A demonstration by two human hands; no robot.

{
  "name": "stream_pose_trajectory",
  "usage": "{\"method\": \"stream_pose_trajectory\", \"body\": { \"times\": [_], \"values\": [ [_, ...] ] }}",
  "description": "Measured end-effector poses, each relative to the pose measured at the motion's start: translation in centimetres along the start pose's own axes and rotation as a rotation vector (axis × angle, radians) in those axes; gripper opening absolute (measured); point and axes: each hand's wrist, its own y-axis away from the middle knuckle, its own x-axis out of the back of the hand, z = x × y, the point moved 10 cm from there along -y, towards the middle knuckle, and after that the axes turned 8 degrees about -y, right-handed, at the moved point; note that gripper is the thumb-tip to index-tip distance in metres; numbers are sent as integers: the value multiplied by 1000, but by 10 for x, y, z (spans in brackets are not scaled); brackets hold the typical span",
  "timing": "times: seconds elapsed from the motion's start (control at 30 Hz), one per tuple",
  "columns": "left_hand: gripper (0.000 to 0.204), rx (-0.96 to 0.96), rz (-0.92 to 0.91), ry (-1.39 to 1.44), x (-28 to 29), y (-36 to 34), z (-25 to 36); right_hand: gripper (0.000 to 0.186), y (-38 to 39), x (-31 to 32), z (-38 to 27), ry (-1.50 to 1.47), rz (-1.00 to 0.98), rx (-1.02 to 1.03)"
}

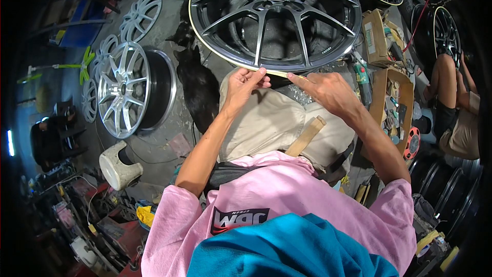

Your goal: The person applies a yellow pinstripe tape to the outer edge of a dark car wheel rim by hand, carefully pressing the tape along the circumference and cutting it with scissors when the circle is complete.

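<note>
Strip of yellowish masking tape (277, 73) runs along the near rim of the dark grey alloy wheel (277, 15), which lies face up in front of the person, far centre of the scene. Tape already follows the wheel's left edge as a thin pale line.

Left hand (245, 86): thumb and forefinger pinched closed on the tape at the rim, other fingers curled. Right hand (328, 92): forefinger stretched out flat, pressing the tape's free end just right of the left hand; remaining fingers loosely folded. Whether the right thumb is under the tape, can't tell from this angle.

Both hands sit over the person's beige trousers (271, 123); a wooden stick (306, 136) rests on the lap near the right forearm.

Outward:
- black animal, probably a cat (197, 84), lying on the floor just left of the knees
- silver alloy wheel (128, 90) upright on the left, white rims behind it
- white plastic stool (119, 165) near left
- open cardboard boxes of tools and small parts (392, 105) on the right
- another person (456, 107) seated at far right beside a black wheel (446, 33)
</note>
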Motion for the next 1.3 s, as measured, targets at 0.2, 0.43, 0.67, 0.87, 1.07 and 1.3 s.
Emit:
{"method": "stream_pose_trajectory", "body": {
  "times": [0.2, 0.43, 0.67, 0.87, 1.07, 1.3],
  "values": [
    [29, 11, -16, 14, -12, -1, -3, 61, 2, 1, 5, 32, -24, -13],
    [25, 4, -9, 27, -24, -2, -4, 61, 7, 7, 9, 69, -37, -10],
    [24, -19, 16, 62, -37, -7, -8, 53, 5, 18, 19, 58, 15, -23],
    [30, -54, 1, 48, -37, -8, -5, 34, 8, 59, 81, -27, 269, -224],
    [46, -86, 298, -90, 39, 9, 17, 65, -5, 72, 123, 79, 536, -387],
    [63, -375, 475, -113, 81, 2, 47, 45, -20, 46, 145, -12, 266, -427]
  ]
}}
